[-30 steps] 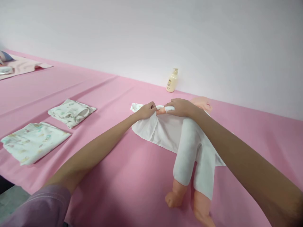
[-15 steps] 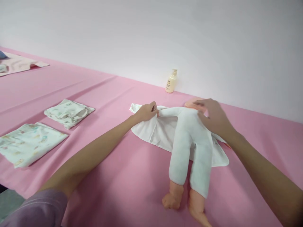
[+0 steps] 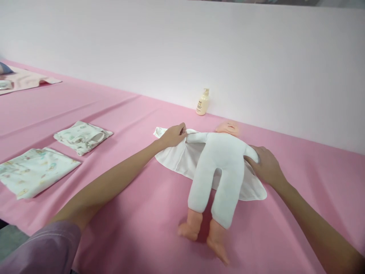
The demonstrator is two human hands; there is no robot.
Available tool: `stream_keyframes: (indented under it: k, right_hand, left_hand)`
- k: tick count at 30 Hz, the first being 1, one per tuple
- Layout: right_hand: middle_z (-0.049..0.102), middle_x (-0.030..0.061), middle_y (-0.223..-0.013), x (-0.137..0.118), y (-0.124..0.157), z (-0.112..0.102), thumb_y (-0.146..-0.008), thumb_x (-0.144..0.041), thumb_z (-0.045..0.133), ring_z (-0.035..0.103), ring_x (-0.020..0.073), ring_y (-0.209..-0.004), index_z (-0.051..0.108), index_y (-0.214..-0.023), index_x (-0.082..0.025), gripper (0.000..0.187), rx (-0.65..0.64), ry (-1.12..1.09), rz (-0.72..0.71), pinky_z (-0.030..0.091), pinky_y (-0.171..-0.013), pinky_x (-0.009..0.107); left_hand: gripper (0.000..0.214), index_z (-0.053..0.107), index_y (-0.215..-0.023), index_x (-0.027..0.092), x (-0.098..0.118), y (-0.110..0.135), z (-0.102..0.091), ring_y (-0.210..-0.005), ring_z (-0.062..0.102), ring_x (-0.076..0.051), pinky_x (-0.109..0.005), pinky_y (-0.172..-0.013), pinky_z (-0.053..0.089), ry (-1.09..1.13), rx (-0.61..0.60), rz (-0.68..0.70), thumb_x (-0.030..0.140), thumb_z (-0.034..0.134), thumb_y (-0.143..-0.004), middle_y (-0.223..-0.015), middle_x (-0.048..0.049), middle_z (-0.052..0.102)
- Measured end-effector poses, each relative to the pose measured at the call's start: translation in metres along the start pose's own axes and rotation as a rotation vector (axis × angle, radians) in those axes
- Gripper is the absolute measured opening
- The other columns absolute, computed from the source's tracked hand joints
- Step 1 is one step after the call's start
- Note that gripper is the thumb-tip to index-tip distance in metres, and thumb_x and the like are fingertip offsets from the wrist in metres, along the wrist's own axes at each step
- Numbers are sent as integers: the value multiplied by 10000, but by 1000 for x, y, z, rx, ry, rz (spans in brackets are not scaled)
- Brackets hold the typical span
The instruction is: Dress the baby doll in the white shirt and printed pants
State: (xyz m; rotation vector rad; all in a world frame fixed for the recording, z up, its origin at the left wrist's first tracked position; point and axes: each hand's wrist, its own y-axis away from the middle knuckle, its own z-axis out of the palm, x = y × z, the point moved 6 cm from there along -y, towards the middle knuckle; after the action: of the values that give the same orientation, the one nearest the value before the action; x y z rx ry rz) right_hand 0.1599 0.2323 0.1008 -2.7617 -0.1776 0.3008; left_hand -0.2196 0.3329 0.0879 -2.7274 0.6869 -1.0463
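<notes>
A baby doll (image 3: 219,167) in a white body suit lies on its back on the pink table cover (image 3: 137,213), head toward the wall, bare feet toward me. A white garment (image 3: 178,158) is spread open beneath it. My left hand (image 3: 172,136) pinches the garment's sleeve at the doll's arm on the left side. My right hand (image 3: 265,165) rests at the doll's other arm, fingers curled around the sleeved arm.
Two folded patterned cloths (image 3: 82,136) (image 3: 34,171) lie to the left. A cream pump bottle (image 3: 202,102) stands against the white wall. A pale pink cloth (image 3: 25,80) lies at the far left. The table's near edge runs at lower left.
My right hand left the doll's left-side arm, crossed over the chest and came down on the arm at the right. The left hand kept its pinch on the sleeve.
</notes>
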Motion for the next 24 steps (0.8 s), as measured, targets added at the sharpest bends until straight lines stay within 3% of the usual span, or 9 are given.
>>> stream_keyframes:
  k: [5,10,14,20,24]
  right_hand:
    - [709,133,-1257,-11,-9,-2,-1002,-532,526,654,369,-1179,657,-1327,-251,449,85,-113,-8,542,-966,531]
    - [703,139,-1235,-45,-21,-9,-1000,-521,554,654,370,-1162,659,-1324,-243,439,156,-211,-54,534,-981,533]
    - [689,142,-1245,-72,-32,0,-1010,-539,564,644,365,-1155,652,-1340,-238,456,149,-198,-128,526,-989,522]
    - [707,119,-1255,-71,-38,22,-1006,-546,560,645,360,-1173,661,-1326,-258,442,-4,-145,-108,525,-989,511]
    - [717,82,-1348,-59,-29,31,-975,-550,615,665,363,-1208,614,-1389,-295,486,-118,-198,-26,521,-990,494]
  left_hand:
    - [81,455,-902,260,8,2,-1,-770,591,-209,-353,-703,446,21,4,8,288,503,-962,-854,-19,647]
    - [89,447,-904,256,13,2,-2,-693,544,-189,-321,-606,391,84,2,-14,275,511,-964,-816,-5,609]
    - [127,425,-889,251,15,-1,-6,-690,537,-186,-325,-635,381,38,26,8,264,525,-966,-790,-1,609]
    - [132,426,-892,251,14,-4,-7,-721,556,-194,-340,-714,414,28,38,27,281,515,-986,-809,1,632]
    - [190,505,-896,236,8,-8,-10,-878,620,-241,-428,-922,452,-69,79,12,357,463,-1036,-900,-42,694]
